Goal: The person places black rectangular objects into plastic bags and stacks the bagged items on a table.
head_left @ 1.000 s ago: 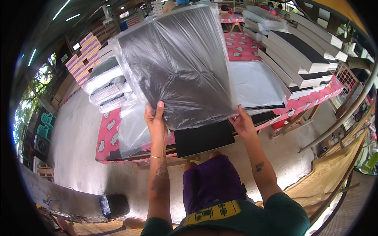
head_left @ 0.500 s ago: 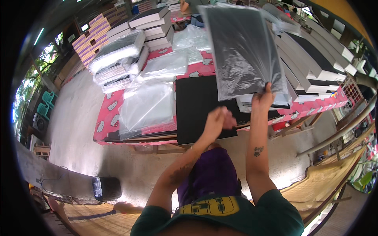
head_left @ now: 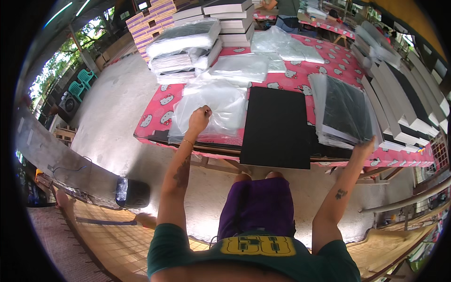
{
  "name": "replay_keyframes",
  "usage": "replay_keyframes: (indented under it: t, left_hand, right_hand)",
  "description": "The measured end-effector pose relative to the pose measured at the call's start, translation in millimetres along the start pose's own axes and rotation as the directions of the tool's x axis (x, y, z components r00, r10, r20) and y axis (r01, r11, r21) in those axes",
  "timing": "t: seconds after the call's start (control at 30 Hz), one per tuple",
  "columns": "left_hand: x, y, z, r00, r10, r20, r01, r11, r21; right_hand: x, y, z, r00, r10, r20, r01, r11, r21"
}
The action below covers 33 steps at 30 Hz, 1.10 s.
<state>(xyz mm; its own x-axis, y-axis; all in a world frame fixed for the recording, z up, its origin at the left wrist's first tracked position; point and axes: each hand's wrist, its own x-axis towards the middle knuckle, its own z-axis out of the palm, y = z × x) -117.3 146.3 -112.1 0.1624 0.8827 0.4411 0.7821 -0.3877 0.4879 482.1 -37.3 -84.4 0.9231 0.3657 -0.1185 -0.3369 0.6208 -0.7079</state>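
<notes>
My left hand [head_left: 199,120] is closed in a pinch on the top clear plastic bag [head_left: 221,105] of a loose pile at the table's left front. Wrinkles run through the film around my fingers. At the right, my right hand [head_left: 364,149] grips the near right corner of a plastic-bagged black sheet [head_left: 346,105], which lies on other bagged sheets. A bare black board [head_left: 277,127] lies flat between my hands, its near end over the table's front edge.
A pink patterned cloth [head_left: 157,105] covers the table. Tall stacks of thick black-and-white boards [head_left: 399,101] stand at the right, more boards [head_left: 230,23] at the back. Wrapped bundles [head_left: 183,44] pile up at the far left. Another person [head_left: 286,14] stands beyond the table.
My right hand has lowered the bagged black sheet from the air onto the pile at the right. My left hand has moved left from over the black board to the clear bags.
</notes>
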Motion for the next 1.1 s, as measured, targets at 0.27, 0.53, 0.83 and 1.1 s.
replay_keyframes:
  t: [0.27,0.53,0.83,1.1]
  left_hand:
    - [26.0,50.7,-21.1,0.984,-0.054,-0.172,0.008,0.966,-0.258]
    - [-24.5,163.8,-17.0,0.998,-0.065,-0.001,0.059,0.915,-0.4]
    - [-4.0,-23.5,-17.0,0.99,-0.124,-0.06,0.136,0.819,0.558]
    - [-69.5,245.4,8.6,0.958,0.225,0.177,-0.079,0.804,-0.59]
  right_hand:
    - [-211.9,36.2,63.1,0.516,0.366,0.774,-0.074,0.92,-0.385]
    - [-285.7,158.0,116.1,0.427,0.612,0.665,-0.516,0.769,-0.376]
    - [-187.0,59.3,79.5,0.681,0.502,0.533,-0.582,0.813,-0.02]
    - [-252.4,60.4,50.2,0.541,0.648,0.535,-0.622,0.737,-0.264]
